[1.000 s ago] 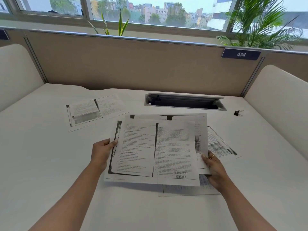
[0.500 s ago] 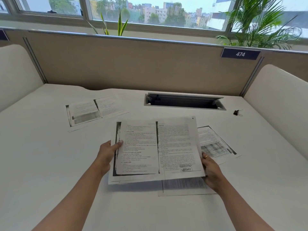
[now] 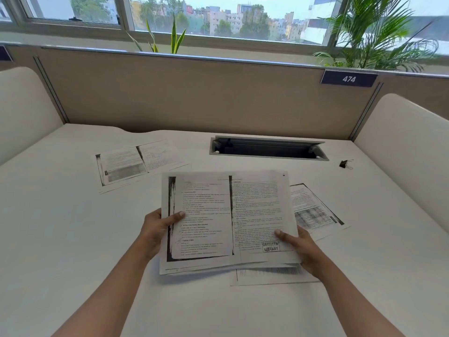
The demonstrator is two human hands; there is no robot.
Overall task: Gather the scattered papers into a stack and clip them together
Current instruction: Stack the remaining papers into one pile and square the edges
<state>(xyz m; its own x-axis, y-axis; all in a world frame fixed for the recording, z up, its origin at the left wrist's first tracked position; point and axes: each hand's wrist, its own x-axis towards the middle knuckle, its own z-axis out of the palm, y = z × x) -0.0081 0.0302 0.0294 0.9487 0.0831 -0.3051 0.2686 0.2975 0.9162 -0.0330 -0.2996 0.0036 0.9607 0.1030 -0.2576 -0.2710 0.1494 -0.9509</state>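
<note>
A thin stack of photocopied sheets hangs just above the white desk, held at both sides. My left hand grips its left edge with the thumb on top. My right hand grips the lower right edge, thumb on the printed page. One loose sheet lies at the far left of the desk. Another loose sheet lies to the right, partly under the stack. A third sheet peeks out on the desk below the stack. A black binder clip sits at the far right.
A recessed cable tray opens in the desk behind the papers. A tan partition with a plate marked 474 closes off the back. Cream side panels flank the desk. Plants stand on the sill.
The sheets in my hands have come together into one squared stack and shifted slightly toward me. My right thumb now lies on top of the page. The loose sheets and clip stayed put.
</note>
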